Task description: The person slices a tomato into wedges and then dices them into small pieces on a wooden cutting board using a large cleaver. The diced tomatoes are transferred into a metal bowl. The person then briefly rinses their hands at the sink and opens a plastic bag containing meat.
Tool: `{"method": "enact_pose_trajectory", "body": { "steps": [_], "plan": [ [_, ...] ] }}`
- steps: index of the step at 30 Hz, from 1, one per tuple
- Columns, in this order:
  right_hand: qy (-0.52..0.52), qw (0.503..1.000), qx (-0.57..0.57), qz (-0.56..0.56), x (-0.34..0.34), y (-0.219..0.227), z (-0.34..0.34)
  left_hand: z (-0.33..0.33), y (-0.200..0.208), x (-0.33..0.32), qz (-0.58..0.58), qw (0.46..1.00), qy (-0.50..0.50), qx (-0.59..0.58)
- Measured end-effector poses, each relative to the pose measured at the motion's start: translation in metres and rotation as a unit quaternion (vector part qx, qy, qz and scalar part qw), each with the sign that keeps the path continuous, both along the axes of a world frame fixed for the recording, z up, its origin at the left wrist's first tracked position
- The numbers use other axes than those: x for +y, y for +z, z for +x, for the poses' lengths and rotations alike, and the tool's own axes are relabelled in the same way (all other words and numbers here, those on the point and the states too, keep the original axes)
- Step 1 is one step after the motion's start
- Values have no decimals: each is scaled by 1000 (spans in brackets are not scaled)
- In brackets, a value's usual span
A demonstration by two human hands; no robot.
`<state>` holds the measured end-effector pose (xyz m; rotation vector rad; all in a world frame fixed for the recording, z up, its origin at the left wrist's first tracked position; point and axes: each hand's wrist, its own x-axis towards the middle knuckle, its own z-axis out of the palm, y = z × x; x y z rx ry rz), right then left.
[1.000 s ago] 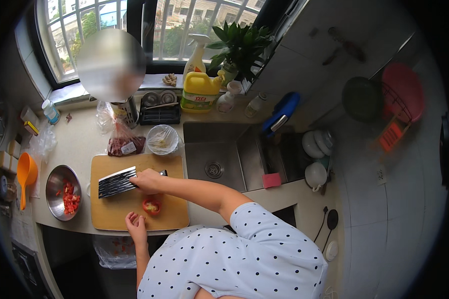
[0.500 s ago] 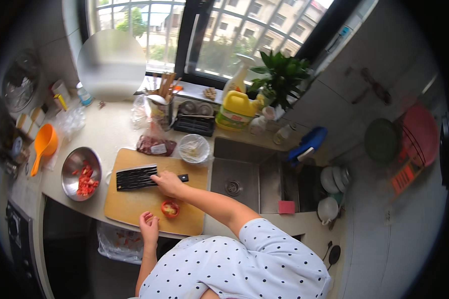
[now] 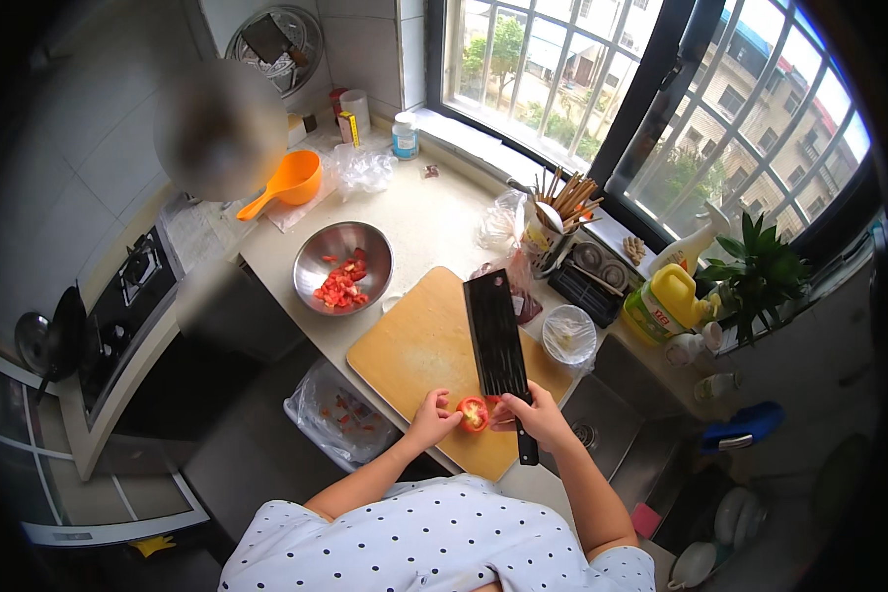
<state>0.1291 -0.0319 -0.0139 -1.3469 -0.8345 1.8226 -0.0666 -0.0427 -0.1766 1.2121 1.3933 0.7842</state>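
My right hand (image 3: 538,416) grips the handle of a black-bladed cleaver (image 3: 496,331), its blade pointing away from me over the cutting board. Cut face showing, a tomato half (image 3: 473,414) sits on the near part of the wooden cutting board (image 3: 414,340). My left hand (image 3: 434,421) is at the tomato's left side, fingers half curled and apart, tips at its edge. Some fingers of my right hand reach toward its other side. Left of the board, a steel bowl (image 3: 311,252) holds chopped tomato pieces (image 3: 341,286).
A lined waste bin (image 3: 311,414) stands below the counter's front edge. An orange scoop (image 3: 296,180) lies beyond the bowl. Right of the board are a plastic-covered bowl (image 3: 569,335) and the sink (image 3: 602,409). A yellow jug (image 3: 666,301) stands near the window.
My right hand has brought the cleaver from lying across the board to pointing away from me, near the tomato. My left hand has come up to the tomato. The view has turned left.
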Motion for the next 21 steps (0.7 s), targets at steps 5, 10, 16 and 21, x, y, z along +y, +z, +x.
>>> {"method": "enact_pose_trajectory", "body": {
  "steps": [5,10,16,21],
  "plan": [
    [-45,999,-1,-4,-33,0,32,5,1,2,-13,1000,-12,-15],
    [-106,994,-25,31,-55,-13,39,7,-1,11,-48,995,-55,-63],
    [-46,991,-123,19,-85,-19,51,9,12,20,-72,991,-95,-57],
    [-73,982,-172,23,-94,-24,44,7,15,23,-89,981,-155,-74]
  ]
}}
